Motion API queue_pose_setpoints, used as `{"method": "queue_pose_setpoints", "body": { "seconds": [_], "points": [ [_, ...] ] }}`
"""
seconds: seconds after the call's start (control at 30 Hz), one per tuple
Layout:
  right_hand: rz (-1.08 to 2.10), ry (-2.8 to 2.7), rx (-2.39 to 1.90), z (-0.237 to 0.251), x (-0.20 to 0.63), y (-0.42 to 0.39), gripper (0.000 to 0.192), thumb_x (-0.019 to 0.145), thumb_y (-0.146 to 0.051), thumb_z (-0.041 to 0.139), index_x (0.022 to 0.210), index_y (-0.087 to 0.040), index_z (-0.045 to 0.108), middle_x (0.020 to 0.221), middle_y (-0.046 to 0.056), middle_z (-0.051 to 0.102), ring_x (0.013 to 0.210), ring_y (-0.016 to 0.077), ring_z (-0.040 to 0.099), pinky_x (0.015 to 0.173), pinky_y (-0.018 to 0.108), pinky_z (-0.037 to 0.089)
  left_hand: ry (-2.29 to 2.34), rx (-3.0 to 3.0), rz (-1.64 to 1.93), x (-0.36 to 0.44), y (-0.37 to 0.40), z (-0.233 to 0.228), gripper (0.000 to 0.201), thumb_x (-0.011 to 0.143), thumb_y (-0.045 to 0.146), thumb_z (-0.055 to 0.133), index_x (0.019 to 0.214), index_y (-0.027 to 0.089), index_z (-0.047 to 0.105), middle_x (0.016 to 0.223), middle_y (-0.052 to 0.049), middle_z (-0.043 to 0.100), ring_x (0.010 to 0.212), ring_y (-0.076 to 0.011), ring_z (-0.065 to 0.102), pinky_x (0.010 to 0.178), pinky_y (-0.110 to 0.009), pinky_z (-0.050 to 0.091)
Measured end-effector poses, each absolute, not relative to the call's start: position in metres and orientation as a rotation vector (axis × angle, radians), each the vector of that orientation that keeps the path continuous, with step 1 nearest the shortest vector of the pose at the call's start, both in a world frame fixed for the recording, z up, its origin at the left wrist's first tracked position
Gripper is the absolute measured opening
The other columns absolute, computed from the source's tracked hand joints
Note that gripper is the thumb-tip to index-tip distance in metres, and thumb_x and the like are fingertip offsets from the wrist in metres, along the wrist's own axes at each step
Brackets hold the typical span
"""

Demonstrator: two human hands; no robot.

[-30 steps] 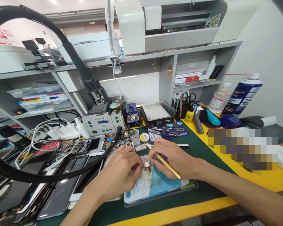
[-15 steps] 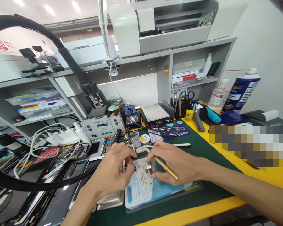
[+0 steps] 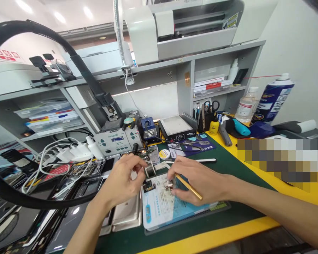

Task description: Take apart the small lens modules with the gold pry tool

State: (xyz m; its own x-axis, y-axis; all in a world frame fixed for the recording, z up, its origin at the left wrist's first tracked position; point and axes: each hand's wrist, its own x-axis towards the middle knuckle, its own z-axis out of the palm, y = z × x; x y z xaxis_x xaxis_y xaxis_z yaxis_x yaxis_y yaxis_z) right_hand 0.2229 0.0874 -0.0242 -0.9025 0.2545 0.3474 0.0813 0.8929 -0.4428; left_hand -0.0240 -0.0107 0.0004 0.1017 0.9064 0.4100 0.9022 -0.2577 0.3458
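My right hand point(image 3: 198, 180) holds a thin gold tool point(image 3: 188, 186) between its fingers, and its fingertips press on a small metal part point(image 3: 168, 184). That part lies on a blue and white mat point(image 3: 164, 210) on the green bench cover. To the left of the part, my left hand point(image 3: 123, 181) pinches a small grey spool point(image 3: 149, 171) at the mat's upper left corner. A small black square component point(image 3: 149, 186) lies on the mat just below the spool.
Phone bodies point(image 3: 127, 211) lie left of the mat, under a thick black hose point(image 3: 21, 203). Behind stand a soldering station point(image 3: 116, 141), a hot plate point(image 3: 176, 128), a tool cup with scissors point(image 3: 208, 118), a bottle point(image 3: 245, 106) and a spray can point(image 3: 271, 98). White chargers and cables point(image 3: 69, 153) sit far left.
My left hand has drawn back from the small metal part and risen to the grey spool. A phone body beside the mat is now uncovered. My right hand stays on the part.
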Motion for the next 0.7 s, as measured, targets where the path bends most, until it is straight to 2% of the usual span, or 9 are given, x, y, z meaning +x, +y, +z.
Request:
{"method": "queue_pose_setpoints", "body": {
  "seconds": [0.13, 0.53, 0.7],
  "points": [
    [0.582, -2.657, -0.233, -0.025, 0.223, 0.087, 0.023, 0.085, -0.024, 0.067, 0.106, -0.016, 0.06, 0.097, 0.009, 0.064, 0.093, 0.0248, 0.053, 0.083, 0.038, 0.045, 1.938, 2.284, 0.804, -0.026, -0.012, 0.004, 0.015, 0.084, 0.019, 0.051, 0.086, 0.02, 0.065, 0.073, 0.001, 0.065, 0.071, -0.0185, 0.062, 0.063, -0.03, 0.044],
    [0.581, -2.655, -0.241, -0.027, 0.223, 0.086, 0.022, 0.087, -0.026, 0.068, 0.106, -0.015, 0.061, 0.097, 0.009, 0.064, 0.094, 0.0252, 0.055, 0.081, 0.038, 0.046, 1.915, 2.234, 0.816, -0.025, -0.016, 0.006, 0.014, 0.09, 0.023, 0.053, 0.091, 0.021, 0.066, 0.078, 0.0, 0.065, 0.074, -0.0181, 0.062, 0.067, -0.031, 0.045],
    [0.619, -2.536, -0.195, -0.022, 0.224, 0.087, 0.021, 0.085, -0.022, 0.068, 0.103, -0.014, 0.063, 0.096, 0.009, 0.067, 0.09, 0.0231, 0.058, 0.082, 0.037, 0.047, 1.766, 2.293, 0.758, -0.009, -0.021, 0.004, 0.012, 0.093, 0.024, 0.054, 0.092, 0.024, 0.066, 0.082, 0.001, 0.063, 0.081, -0.0177, 0.06, 0.078, -0.034, 0.046]
  ]
}}
